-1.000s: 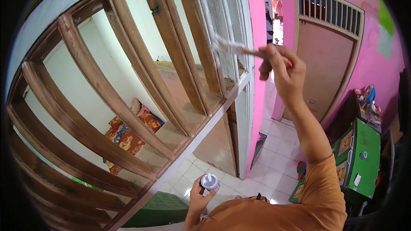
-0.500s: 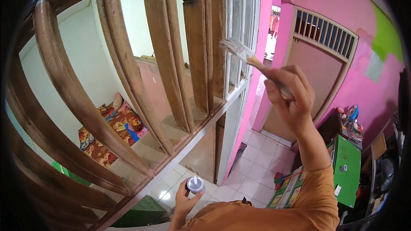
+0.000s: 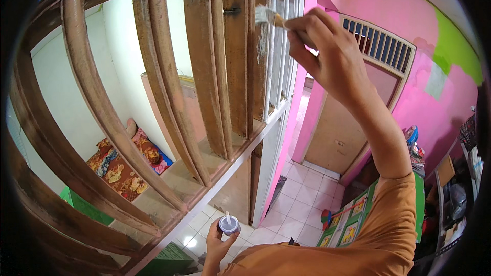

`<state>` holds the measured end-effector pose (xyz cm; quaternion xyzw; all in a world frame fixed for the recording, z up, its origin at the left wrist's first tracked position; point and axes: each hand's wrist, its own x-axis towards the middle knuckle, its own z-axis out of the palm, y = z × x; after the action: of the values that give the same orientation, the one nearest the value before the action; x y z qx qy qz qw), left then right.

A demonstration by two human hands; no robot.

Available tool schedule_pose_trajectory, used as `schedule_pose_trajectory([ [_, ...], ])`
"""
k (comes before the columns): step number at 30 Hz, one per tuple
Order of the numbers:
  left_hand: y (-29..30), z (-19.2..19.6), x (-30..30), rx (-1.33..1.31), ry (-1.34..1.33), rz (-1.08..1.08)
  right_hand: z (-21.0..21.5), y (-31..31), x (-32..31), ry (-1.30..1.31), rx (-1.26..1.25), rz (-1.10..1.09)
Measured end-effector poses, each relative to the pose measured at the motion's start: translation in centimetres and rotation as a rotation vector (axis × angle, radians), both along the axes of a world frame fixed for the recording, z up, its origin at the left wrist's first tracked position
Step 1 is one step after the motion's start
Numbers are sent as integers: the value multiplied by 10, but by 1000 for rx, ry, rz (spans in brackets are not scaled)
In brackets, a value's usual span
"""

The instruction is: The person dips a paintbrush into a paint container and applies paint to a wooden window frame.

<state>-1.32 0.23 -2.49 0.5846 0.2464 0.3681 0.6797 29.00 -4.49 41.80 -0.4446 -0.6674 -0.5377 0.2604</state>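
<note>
My right hand (image 3: 332,51) is raised and closed around the handle of a paintbrush (image 3: 269,17). The whitened bristles meet a brown wooden slat (image 3: 262,56) near its upper part, where fresh white streaks show. Just right of it stand slats and a frame (image 3: 280,46) coated white. Low in the view, my left hand (image 3: 219,243) grips a small round paint tub (image 3: 228,224) from the side. Inside the tub is a pale grey-white surface, with a white stick-like piece at its far rim.
Several unpainted brown slats (image 3: 199,61) rise from a wooden sill (image 3: 225,161) on the left. Beyond them lies a patterned mattress (image 3: 125,171). A brown door (image 3: 340,117) stands in the pink wall, and a green cabinet (image 3: 353,220) is beside my right arm.
My right hand has moved up with the brush, whose bristles now meet the brown slat. White streaks now show there. My left hand still holds the tub low down.
</note>
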Motion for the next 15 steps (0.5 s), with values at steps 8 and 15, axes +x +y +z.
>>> schedule_pose_trajectory([
  [8, -1, 1, -4, -4, 3, 19, -31, -16, -19, 119, -311, -104],
  [15, 5, 0, -4, 68, 27, -20, 15, 3, -17, -17, -1, -140],
])
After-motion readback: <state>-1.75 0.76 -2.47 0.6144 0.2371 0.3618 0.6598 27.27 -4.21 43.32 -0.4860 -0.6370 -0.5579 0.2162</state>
